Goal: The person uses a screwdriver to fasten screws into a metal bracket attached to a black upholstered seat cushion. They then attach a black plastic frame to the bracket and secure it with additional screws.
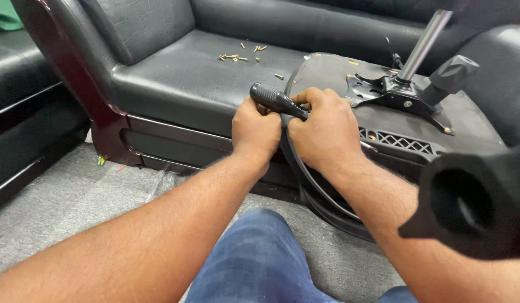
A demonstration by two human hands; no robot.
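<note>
A black tool handle (273,99) with a ribbed grip juts up and to the left from between the two hands, tilted, its free end over the front edge of the sofa seat. Its lower end disappears under the fingers of the right hand (326,133), so the tool's working tip cannot be seen. The right hand is closed around that lower part, knuckles toward the camera. The left hand (255,132) sits just beside it, touching it, fingers curled shut against the underside of the handle; whether it grips the handle itself or something beneath it cannot be told.

Both hands rest at the near rim of an upturned office chair seat (479,126), whose dark underside faces up. A black metal mounting plate (390,94) is fixed on that underside, to the right of the hands, and a grey metal column (424,44) rises slanting from it. A black knob lever (452,74) stands beside the column. A chair armrest (476,202) looms blurred at the lower right.

Beyond the handle, a scatter of brass-coloured screws (237,56) lies on the black leather sofa (187,84), well apart from the hands. Below, the person's blue trouser knee (260,258) rests over grey carpet (58,207).
</note>
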